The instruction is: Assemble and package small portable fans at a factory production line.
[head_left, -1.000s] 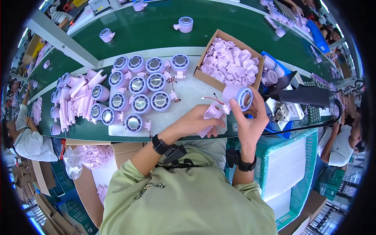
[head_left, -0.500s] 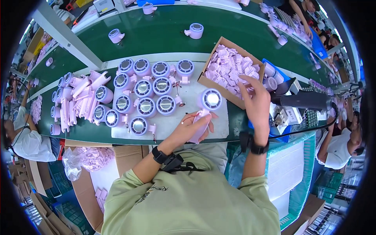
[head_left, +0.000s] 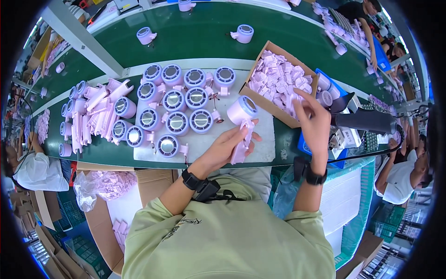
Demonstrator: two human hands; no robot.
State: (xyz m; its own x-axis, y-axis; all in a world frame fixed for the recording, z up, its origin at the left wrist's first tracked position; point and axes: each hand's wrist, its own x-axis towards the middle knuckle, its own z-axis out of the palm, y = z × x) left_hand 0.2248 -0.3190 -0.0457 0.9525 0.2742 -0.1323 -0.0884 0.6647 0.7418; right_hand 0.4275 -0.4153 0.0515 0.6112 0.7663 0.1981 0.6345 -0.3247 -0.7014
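My left hand [head_left: 224,147] is closed around the pink handle of a handheld fan [head_left: 241,109], whose round head tilts up and away above my fingers. The handle's inner side shows, with part of it hidden by my fingers. At the near right edge of a cardboard box [head_left: 269,109], my right hand [head_left: 317,124] reaches over small pink plastic parts [head_left: 278,76], thumb and forefinger apart. I see nothing between these fingers. Left of the held fan, several fan heads [head_left: 177,122] with short wires stand on a pale mat [head_left: 260,144].
Pink handle shells [head_left: 95,116] are piled at the left, with more fan heads around them. A green conveyor belt [head_left: 195,46] runs behind, carrying fan heads. A black tool [head_left: 364,120] with a cable lies right of the box. Co-workers sit at both sides.
The held fan has turned, its face tipping away and the handle's inner side coming into view. My right hand stays at the box. Fan heads on the belt have shifted right.
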